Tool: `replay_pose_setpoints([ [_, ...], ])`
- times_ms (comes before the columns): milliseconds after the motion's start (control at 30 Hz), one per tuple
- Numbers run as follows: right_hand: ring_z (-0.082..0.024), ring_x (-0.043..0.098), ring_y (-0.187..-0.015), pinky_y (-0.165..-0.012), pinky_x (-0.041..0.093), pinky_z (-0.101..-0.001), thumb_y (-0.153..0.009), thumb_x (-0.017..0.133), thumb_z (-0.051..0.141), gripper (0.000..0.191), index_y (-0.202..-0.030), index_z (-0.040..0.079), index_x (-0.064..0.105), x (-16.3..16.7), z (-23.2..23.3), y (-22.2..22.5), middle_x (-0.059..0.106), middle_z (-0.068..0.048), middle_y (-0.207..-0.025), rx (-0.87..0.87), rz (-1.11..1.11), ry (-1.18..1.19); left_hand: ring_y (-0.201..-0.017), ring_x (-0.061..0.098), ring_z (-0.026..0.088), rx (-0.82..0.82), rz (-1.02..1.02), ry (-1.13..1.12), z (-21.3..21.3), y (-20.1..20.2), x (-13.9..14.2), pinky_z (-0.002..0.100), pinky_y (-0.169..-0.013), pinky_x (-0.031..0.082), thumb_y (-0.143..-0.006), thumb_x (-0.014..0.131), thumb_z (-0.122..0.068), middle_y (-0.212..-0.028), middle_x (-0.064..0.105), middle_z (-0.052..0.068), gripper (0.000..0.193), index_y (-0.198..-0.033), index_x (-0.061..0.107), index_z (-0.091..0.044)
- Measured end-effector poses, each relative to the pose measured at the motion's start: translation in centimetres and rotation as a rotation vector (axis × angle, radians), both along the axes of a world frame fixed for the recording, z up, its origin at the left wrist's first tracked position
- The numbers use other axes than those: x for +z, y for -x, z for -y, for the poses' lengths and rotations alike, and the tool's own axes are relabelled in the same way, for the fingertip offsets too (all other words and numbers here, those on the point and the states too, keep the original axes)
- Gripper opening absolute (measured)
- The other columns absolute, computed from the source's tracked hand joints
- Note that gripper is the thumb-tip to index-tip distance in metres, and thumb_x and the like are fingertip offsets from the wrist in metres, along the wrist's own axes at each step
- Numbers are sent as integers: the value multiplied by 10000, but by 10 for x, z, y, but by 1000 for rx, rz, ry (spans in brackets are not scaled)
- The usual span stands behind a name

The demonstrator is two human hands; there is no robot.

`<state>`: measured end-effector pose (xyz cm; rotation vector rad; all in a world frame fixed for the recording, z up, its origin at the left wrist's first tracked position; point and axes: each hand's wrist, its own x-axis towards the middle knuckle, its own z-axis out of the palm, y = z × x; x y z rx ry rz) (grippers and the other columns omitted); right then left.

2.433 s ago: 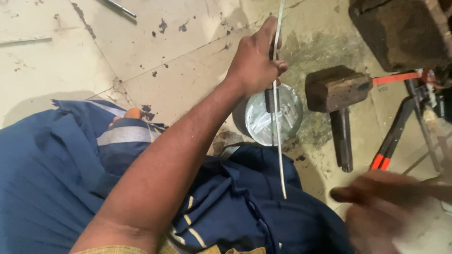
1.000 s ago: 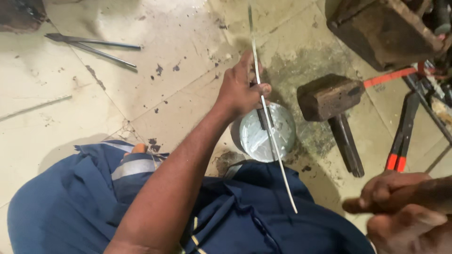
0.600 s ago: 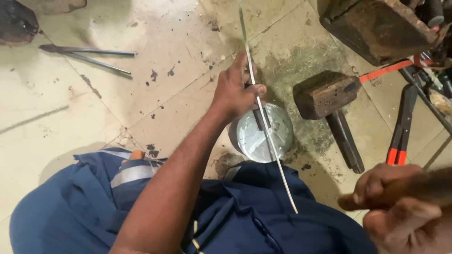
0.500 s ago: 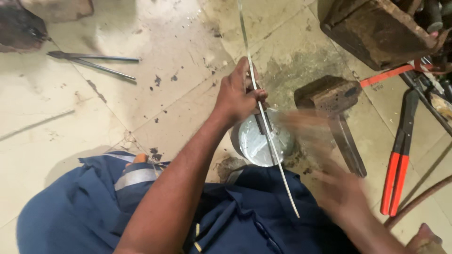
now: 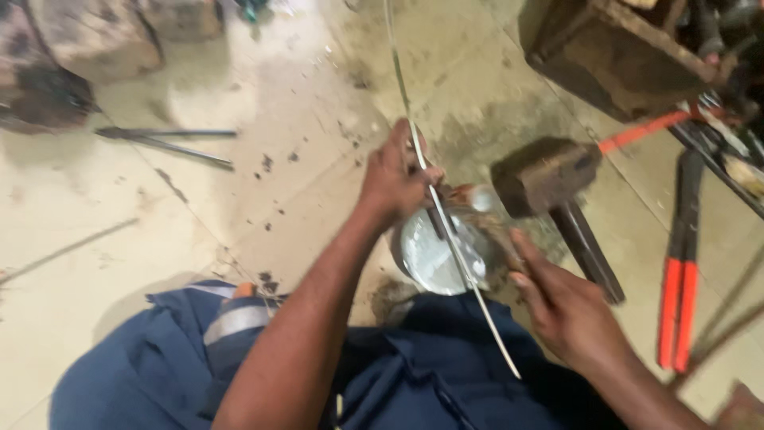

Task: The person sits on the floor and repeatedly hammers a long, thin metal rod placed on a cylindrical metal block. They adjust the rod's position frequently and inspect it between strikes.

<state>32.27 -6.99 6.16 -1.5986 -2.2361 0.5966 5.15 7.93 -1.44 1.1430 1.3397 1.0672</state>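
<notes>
1. While I sit on the tiled floor in my blue work trousers, the big hammer lies just past my hands, its dark head on the ground and its handle pointing back at me. It looks very heavy and hard, so I think the handle is the place to grab it
2. Next in size is the long thin metal rod. It runs from the top of the view down to my lap and crosses the shiny round metal block in front of my knees. I think it is light and stiff but bends a bit, and smooth enough to slip, so it needs a tight hold close to the block
3. My left hand is clenched around the rod just above the block
4. My right hand reaches toward something small and blurry beside the block. Its fingers are curled, but I cannot tell if they grip anything
5. Red-handled cutters lie well off to my right
</notes>
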Motion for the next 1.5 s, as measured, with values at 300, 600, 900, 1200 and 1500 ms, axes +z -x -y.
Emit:
replay_pose_setpoints([
  [300,-235,695,-982,-694,577,-376,-882,670,146,717,-1543,68,404,17,-8,19,697,-138,-1166,-82,-144,282,-709,746,175,-48,-116,-48,6,7,0,347,-668,613,-832,814,-51,-786,739,134,470,-1187,511,-7],
  [600,-232,680,-655,-594,540,-338,-989,616,259,607,-1572,214,452,51,-11,42,704,-125,-806,-251,-262,280,-626,717,172,-26,-22,-9,7,8,10,328,-547,619,-801,783,-15,-746,679,101,414,-1092,494,-65],
  [900,-161,544,-463,-383,468,-322,-1048,524,262,641,-1666,295,359,6,-6,-44,617,-96,-675,-628,-425,676,-693,739,189,0,60,37,5,4,12,335,-567,659,-836,732,30,-854,706,122,560,-1290,414,-43],
  [1200,-154,453,-399,-333,364,-296,-1015,577,311,576,-1560,167,459,-52,23,-98,516,-57,-615,-803,-751,1192,-704,760,246,-35,149,112,4,5,18,380,-551,681,-849,693,64,-869,709,159,567,-1293,365,-64],
  [1500,-285,723,-1024,-841,584,-378,-988,606,277,431,-1398,155,652,13,6,-10,713,-170,-1260,-239,144,249,-686,754,219,-67,91,-5,3,3,16,352,-532,686,-869,705,57,-807,694,176,425,-1171,428,-55],
])
